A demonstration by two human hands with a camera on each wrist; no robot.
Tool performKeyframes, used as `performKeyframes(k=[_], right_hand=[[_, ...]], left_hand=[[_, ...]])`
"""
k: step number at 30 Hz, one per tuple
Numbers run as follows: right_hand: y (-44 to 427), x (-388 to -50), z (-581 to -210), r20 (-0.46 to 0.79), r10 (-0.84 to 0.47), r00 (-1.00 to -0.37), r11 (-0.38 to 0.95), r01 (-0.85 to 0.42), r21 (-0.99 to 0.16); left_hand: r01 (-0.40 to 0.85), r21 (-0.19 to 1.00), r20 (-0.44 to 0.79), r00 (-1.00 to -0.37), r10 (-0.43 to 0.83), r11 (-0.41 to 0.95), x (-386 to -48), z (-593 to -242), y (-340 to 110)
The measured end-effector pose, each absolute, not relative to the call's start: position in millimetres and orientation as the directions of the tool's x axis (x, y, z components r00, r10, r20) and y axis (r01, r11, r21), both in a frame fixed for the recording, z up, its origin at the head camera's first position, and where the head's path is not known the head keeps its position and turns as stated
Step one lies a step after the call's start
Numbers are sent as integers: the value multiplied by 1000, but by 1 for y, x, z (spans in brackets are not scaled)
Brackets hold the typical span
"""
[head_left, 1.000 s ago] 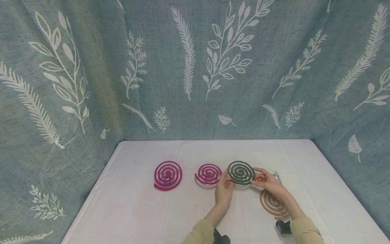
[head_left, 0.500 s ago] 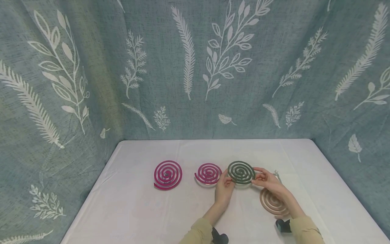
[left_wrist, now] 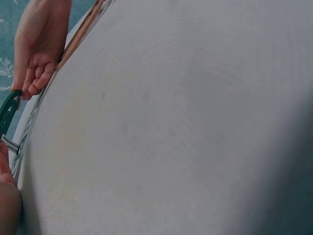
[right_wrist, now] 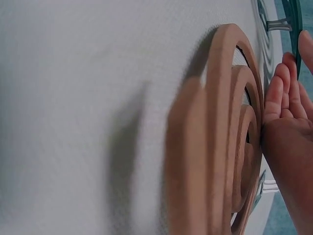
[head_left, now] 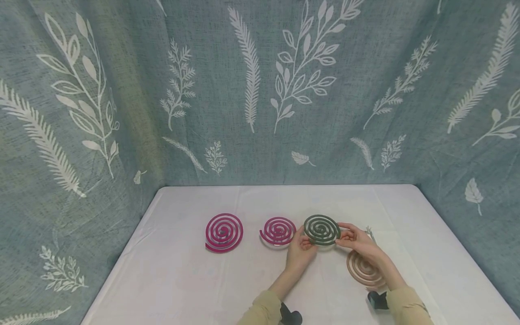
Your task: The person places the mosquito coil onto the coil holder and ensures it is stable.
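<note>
A green mosquito coil [head_left: 321, 230] is held level just above the white table, between my two hands. My left hand [head_left: 299, 253] grips its left edge, with fingers curled beneath the near side. At the right edge, my right hand [head_left: 359, 241] pinches it between thumb and index finger. A thin metal stand [left_wrist: 11, 144] shows under the green coil in the left wrist view. Close below my right wrist lies a tan mosquito coil [right_wrist: 220, 132], raised off the table and partly covered by that hand in the head view.
Two magenta mosquito coils sit to the left: one [head_left: 278, 231] right beside my left hand, the other [head_left: 224, 233] farther out. Behind the white table [head_left: 183, 271] hangs a blue-green curtain [head_left: 268, 153] with white leaf prints. Dark wrist-camera parts [head_left: 378, 300] show near the sleeves.
The left hand has turned slightly, its curled fingers shifting a little right under the near edge of the green mosquito coil. The right hand and the other coils stay put.
</note>
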State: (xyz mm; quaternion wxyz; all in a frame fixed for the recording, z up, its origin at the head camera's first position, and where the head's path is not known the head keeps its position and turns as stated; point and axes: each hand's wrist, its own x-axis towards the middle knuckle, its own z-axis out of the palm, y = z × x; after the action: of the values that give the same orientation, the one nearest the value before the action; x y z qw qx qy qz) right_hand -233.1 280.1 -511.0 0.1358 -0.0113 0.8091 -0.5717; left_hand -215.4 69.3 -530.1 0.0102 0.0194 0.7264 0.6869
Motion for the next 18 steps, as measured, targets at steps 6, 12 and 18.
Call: performKeyframes(k=[6, 12, 18], right_hand=[[281, -234, -511, -208, -177, -962, 347, 137, -928], [280, -236, -511, -213, -175, -961, 363, 138, -922], [280, -236, -511, -222, -189, -957, 358, 143, -923]], left_hand=[[25, 997, 20, -998, 66, 71, -215, -530, 67], [52, 995, 46, -996, 73, 85, -215, -531, 66], [65, 993, 57, -996, 75, 103, -214, -533, 65]])
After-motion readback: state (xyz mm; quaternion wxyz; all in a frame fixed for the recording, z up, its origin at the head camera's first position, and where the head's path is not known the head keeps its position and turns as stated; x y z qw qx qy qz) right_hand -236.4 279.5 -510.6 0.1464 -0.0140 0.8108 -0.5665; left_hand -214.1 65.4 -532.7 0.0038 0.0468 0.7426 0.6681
